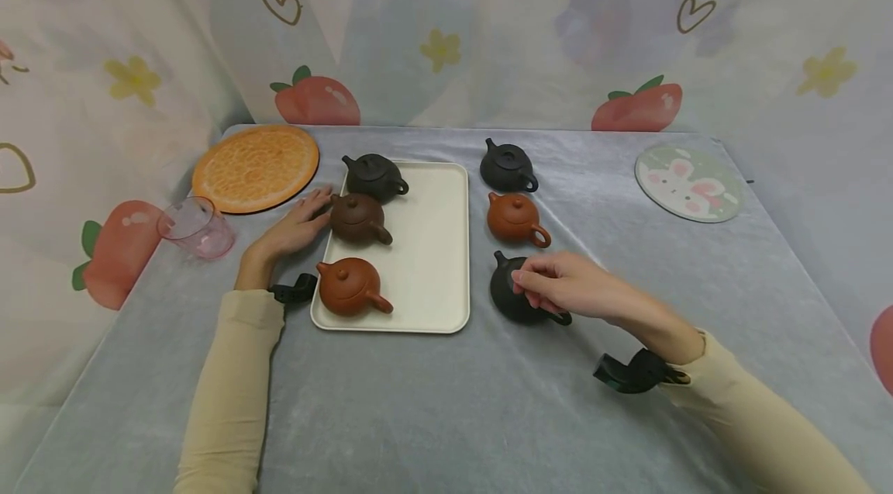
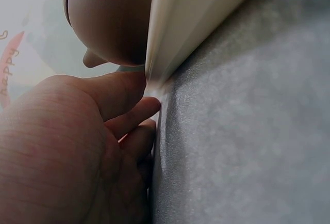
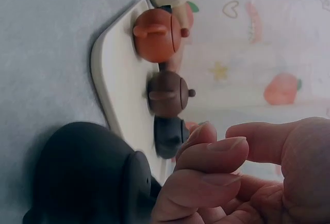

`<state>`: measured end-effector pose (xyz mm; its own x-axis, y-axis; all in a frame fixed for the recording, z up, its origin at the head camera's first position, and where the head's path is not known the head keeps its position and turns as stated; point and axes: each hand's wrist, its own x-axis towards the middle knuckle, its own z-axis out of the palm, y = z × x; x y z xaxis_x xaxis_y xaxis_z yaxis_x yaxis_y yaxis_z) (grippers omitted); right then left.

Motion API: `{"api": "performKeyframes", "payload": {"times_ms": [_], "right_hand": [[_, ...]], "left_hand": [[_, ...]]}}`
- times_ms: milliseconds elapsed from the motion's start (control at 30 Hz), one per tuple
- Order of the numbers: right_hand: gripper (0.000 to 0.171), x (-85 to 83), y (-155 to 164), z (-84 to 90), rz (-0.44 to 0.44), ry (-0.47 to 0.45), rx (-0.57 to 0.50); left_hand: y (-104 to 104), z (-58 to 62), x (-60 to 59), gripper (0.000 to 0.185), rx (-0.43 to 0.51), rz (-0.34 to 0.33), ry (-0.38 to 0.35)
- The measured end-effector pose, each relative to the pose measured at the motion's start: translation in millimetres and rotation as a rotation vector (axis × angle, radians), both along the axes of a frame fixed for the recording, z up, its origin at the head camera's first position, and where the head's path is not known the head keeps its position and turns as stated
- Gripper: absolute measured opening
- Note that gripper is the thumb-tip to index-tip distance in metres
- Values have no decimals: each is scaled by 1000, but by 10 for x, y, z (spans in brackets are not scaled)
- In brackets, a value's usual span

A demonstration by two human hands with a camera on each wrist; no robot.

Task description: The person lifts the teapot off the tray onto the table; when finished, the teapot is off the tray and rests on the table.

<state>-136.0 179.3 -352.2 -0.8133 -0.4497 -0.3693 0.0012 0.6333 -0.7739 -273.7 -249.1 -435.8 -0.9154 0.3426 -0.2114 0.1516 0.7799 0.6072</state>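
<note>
R hand (image 1: 558,285) sits on top of the black teapot (image 1: 512,300) nearest the table's front edge, just right of the cream tray (image 1: 436,246); fingers curled, pinching at its lid. Whether they've actually got hold of it, can't tell. L hand (image 1: 296,226) lies flat w/ fingers relaxed against the tray's left edge, beside the dark brown teapot (image 1: 356,219). Orange teapot (image 1: 349,286) at tray's front-left corner, another black teapot (image 1: 373,176) at back-left corner.

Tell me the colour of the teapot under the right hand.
Black teapot, right hand on top; clearest in the head view.
</note>
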Motion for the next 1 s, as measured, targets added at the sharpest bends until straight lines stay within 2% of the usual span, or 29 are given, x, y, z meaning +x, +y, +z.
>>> {"api": "performKeyframes", "payload": {"times_ms": [333,767,1000], "right_hand": [[33,-122,-295,-21,50,-48,-12],[32,-243,-591,22,121,-58,-59],[32,-297,-789,-32,150,-97,-57]], "left_hand": [[-18,-9,-16,56,8,0,1],[-44,-43,-18,55,40,-16,18],[-30,-33,-22,56,29,-5,8]]}}
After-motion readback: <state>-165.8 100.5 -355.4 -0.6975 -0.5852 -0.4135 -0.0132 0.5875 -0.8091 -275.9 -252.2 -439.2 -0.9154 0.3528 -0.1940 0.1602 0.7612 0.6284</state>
